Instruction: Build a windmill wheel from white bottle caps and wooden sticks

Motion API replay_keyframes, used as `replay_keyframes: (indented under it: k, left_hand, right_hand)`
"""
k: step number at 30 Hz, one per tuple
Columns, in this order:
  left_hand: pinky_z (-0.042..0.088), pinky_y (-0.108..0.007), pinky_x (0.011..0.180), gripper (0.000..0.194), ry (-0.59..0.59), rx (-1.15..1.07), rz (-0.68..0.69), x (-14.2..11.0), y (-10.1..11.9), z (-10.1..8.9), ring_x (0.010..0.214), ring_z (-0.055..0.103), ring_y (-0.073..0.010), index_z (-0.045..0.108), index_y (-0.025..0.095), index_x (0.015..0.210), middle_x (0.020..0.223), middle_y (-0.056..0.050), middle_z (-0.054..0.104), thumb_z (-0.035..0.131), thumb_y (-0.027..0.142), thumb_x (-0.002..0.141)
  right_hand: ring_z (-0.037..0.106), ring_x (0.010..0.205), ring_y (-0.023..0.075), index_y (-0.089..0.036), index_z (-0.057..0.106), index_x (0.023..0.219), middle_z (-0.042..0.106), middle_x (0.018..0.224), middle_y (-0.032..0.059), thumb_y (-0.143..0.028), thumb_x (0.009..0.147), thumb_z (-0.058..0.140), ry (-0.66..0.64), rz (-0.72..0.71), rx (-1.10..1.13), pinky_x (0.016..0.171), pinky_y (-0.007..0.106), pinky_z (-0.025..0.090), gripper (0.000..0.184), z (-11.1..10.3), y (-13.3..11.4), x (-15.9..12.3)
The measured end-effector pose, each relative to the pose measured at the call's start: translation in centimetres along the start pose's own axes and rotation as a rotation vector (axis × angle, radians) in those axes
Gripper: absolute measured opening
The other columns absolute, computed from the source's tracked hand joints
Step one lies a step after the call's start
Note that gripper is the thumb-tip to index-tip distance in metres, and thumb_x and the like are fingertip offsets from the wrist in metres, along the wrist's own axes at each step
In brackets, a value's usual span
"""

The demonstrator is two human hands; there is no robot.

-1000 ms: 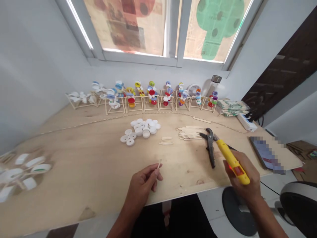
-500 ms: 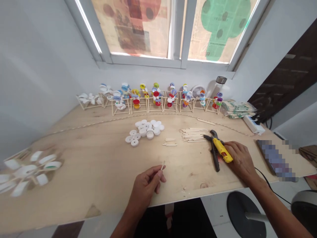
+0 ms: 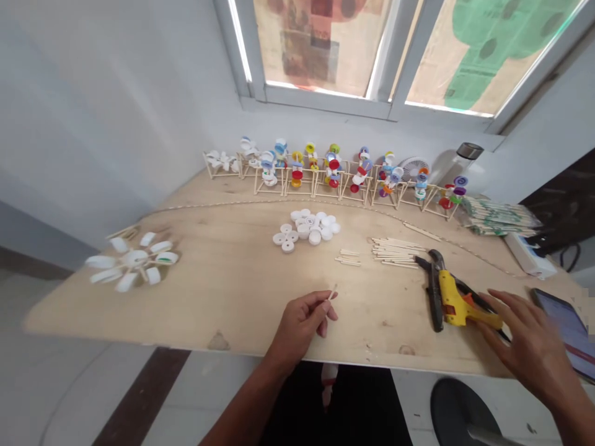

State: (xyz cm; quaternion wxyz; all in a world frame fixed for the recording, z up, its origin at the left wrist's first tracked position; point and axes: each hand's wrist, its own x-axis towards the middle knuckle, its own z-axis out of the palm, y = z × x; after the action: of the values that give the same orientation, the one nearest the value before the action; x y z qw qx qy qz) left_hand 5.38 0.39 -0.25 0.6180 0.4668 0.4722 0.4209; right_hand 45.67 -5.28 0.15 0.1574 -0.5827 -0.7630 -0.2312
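My left hand [image 3: 300,322] pinches a short wooden stick [image 3: 332,292] between thumb and fingers, just above the table near its front edge. Over on the right, my right hand [image 3: 530,341] has its fingers apart beside the grip of a yellow glue gun [image 3: 454,302]; contact with it is unclear. The glue gun lies on its side by a dark-handled cutter [image 3: 436,300]. Loose longer sticks [image 3: 395,251] lie beyond the cutter, with several short stick pieces [image 3: 348,261] to their left. White bottle caps [image 3: 315,236] are clustered farther back.
A wheel of white caps and sticks [image 3: 137,259] rests at the left. Coloured cap wheels on stick frames [image 3: 297,175] line the wall. A bottle [image 3: 458,162], bagged sticks [image 3: 499,217], a power strip [image 3: 530,255] and a phone [image 3: 564,328] occupy the right side.
My right hand has let go of the glue gun and drawn back to the right. The left hand still holds the stick. The camera view has turned left and tilted.
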Motion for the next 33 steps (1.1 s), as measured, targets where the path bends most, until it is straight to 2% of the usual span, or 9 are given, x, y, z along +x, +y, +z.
replay_keyframes:
  k: [2,4,6,9,13,17,21,29,33]
  left_hand:
    - [0.040,-0.025,0.053,0.033,0.026,-0.016,0.011,0.0,-0.1,0.0,0.046,0.045,-0.0084,0.066,0.012,0.100,0.067,0.000,0.063,0.060,0.034,0.077]
    - [0.042,-0.025,0.054,0.032,0.052,-0.031,0.024,0.0,-0.3,0.2,0.047,0.046,-0.0089,0.065,0.012,0.099,0.068,-0.001,0.065,0.060,0.034,0.076]
    - [0.043,-0.026,0.056,0.032,0.071,-0.056,0.035,-0.1,-0.3,0.3,0.049,0.048,-0.0095,0.063,0.013,0.101,0.068,-0.001,0.066,0.061,0.033,0.076]
    - [0.044,-0.025,0.057,0.030,0.088,-0.112,0.037,-0.5,-0.3,0.7,0.049,0.050,-0.0098,0.058,0.015,0.099,0.067,0.000,0.068,0.063,0.032,0.075]
    - [0.044,-0.024,0.059,0.022,0.112,-0.186,0.066,-1.5,-0.6,1.1,0.052,0.052,-0.0102,0.051,0.018,0.089,0.064,0.002,0.067,0.063,0.031,0.077]
    - [0.042,-0.023,0.057,0.020,0.125,-0.236,0.095,-2.2,-1.2,1.5,0.051,0.050,-0.0105,0.050,0.019,0.085,0.056,0.005,0.059,0.062,0.033,0.078]
    - [0.042,-0.023,0.057,0.018,0.137,-0.261,0.117,-2.3,-1.4,1.6,0.054,0.051,-0.0106,0.050,0.019,0.085,0.063,0.003,0.061,0.060,0.033,0.080]
    - [0.045,-0.023,0.062,0.011,0.222,-0.154,0.216,-1.7,-2.1,1.3,0.061,0.055,-0.0109,0.048,0.019,0.087,0.075,0.000,0.064,0.054,0.029,0.085]
    - [0.046,-0.023,0.061,0.009,0.231,-0.051,0.261,-1.8,-1.8,1.2,0.063,0.057,-0.0122,0.049,0.020,0.086,0.072,0.001,0.061,0.051,0.029,0.086]
  right_hand:
    - [0.060,0.097,0.0302,-0.020,0.059,0.113,0.064,0.107,0.0128,-0.040,0.084,0.050,0.059,0.100,0.107,0.085,0.046,0.045,0.036,-1.3,-2.7,0.7]
    - [0.062,0.094,0.0271,-0.021,0.060,0.110,0.065,0.104,0.0111,-0.036,0.086,0.051,0.133,0.277,0.268,0.084,0.043,0.048,0.031,-2.2,-6.9,2.1]
    - [0.064,0.092,0.0233,-0.023,0.063,0.103,0.068,0.100,0.0078,-0.033,0.086,0.053,0.076,0.311,0.515,0.080,0.037,0.051,0.022,-2.4,-11.7,4.0]
    - [0.065,0.089,0.0200,-0.022,0.065,0.098,0.069,0.094,0.0064,-0.030,0.088,0.052,-0.076,0.309,0.918,0.076,0.031,0.052,0.018,-1.4,-18.3,7.1]
    - [0.064,0.078,0.0171,-0.019,0.068,0.091,0.068,0.083,0.0052,-0.031,0.087,0.053,-0.167,0.390,1.203,0.070,0.027,0.052,0.019,0.5,-23.3,9.7]
    - [0.062,0.073,0.0163,-0.018,0.069,0.085,0.065,0.075,0.0036,-0.036,0.086,0.054,-0.216,0.474,1.423,0.064,0.026,0.051,0.023,1.3,-25.4,10.3]
    - [0.056,0.060,0.0138,-0.017,0.071,0.083,0.060,0.067,0.0012,-0.040,0.084,0.057,-0.242,0.586,1.585,0.055,0.024,0.047,0.027,1.3,-26.6,10.5]
    - [0.048,0.056,0.0110,-0.017,0.072,0.076,0.055,0.063,-0.0008,-0.041,0.076,0.066,-0.258,0.798,1.725,0.051,0.022,0.039,0.024,2.1,-28.0,11.3]
    - [0.046,0.053,0.0099,-0.017,0.070,0.070,0.054,0.057,-0.0021,-0.040,0.071,0.071,-0.246,0.891,1.784,0.051,0.022,0.039,0.023,2.3,-28.3,11.8]
